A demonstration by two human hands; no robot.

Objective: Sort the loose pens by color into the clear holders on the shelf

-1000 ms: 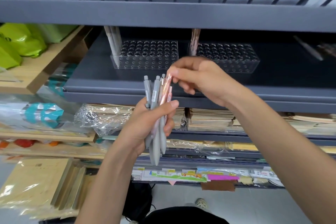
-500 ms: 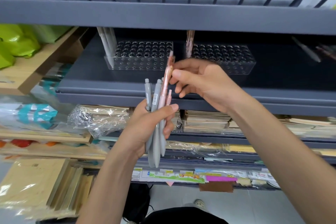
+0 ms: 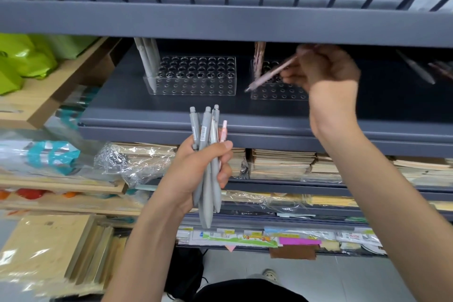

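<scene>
My left hand grips a bundle of pens upright below the shelf edge: three grey ones and one pink one. My right hand is inside the shelf and pinches a single pink pen, tilted with its tip down-left over the right clear holder. Pink pens stand at that holder's back left corner. The left clear holder has grey pens standing at its left end. Most holes in both holders are empty.
The grey shelf has a low upper shelf rail right above my right hand. Loose pens lie on the shelf at the far right. Wrapped notebooks fill the shelf below. A wooden rack stands to the left.
My right hand has drawn the pink pen out of the bundle and carried it up and right, into the shelf over the right holder. The left hand kept hold of the remaining pens.
</scene>
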